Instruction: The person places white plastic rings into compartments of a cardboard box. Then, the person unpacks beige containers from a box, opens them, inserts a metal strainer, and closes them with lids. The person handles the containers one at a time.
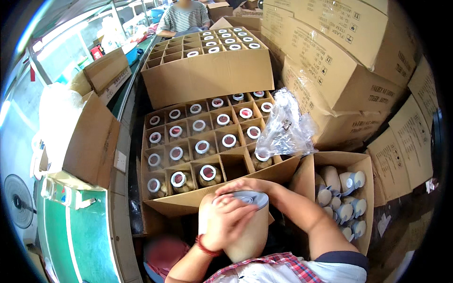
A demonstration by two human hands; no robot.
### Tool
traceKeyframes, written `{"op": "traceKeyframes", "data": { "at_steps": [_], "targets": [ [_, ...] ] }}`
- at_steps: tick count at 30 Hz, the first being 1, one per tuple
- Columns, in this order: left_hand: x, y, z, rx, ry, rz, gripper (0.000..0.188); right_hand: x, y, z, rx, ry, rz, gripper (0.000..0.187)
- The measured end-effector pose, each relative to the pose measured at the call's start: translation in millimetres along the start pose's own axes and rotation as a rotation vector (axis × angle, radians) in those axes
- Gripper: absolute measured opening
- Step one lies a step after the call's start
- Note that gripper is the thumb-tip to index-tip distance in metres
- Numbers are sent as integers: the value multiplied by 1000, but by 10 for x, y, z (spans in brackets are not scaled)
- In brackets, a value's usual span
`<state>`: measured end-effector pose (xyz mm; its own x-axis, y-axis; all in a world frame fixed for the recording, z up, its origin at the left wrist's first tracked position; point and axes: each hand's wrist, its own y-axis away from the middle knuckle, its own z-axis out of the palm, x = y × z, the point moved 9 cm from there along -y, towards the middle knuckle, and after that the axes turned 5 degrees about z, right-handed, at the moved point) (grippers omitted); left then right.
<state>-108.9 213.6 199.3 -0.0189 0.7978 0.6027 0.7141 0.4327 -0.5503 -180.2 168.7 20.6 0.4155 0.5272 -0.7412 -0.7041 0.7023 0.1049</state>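
A cream jug body [252, 233] with a blue-grey top [250, 197] stands upright against my front. My left hand [222, 219], with a red cord at the wrist, grips its near left side, fingers reaching over the top. My right hand [245, 184] curves round the far rim from the right, its fingertips close to the left hand. Just beyond is a divided carton [188, 200] of glass flask liners [207, 174] with white rings round their mouths. One compartment [236, 166] in its near row shows no liner. The jug's underside is hidden by my arms and shirt.
A clear plastic bag [288, 125] lies over the carton's right corner. At right, an open carton [309, 181] holds several cream and blue-grey jugs. Stacked cartons [325, 70] rise behind it. A green-topped bench [89, 236] runs along the left. A person [184, 19] is at the far end.
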Motion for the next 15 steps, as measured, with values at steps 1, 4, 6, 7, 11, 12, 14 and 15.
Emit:
{"op": "traceKeyframes", "data": {
  "at_steps": [1,4,6,7,11,12,14,15],
  "targets": [
    [-297,189,-73,12,251,20,15,-132,222,111,94,256,25,57],
    [-1332,988,104,155,1121,-218,19,-310,636,282,421,953,2,56],
    [-1310,903,105,171,1171,-229,19,-417,732,318,450,1024,38,57],
    [-1234,742,71,143,1079,-229,18,-421,697,180,429,811,107,55],
    [-394,54,-74,69,160,-318,16,63,-16,-216,38,-267,137,50],
    [-212,-39,-8,46,9,-211,16,15,-235,-158,31,-43,104,52],
    [-34,-97,75,-6,-182,-137,13,-46,-272,98,-121,-62,7,54],
    [-62,-72,80,-14,21,-106,12,-72,-236,201,-220,-188,-11,56]
  ]
}}
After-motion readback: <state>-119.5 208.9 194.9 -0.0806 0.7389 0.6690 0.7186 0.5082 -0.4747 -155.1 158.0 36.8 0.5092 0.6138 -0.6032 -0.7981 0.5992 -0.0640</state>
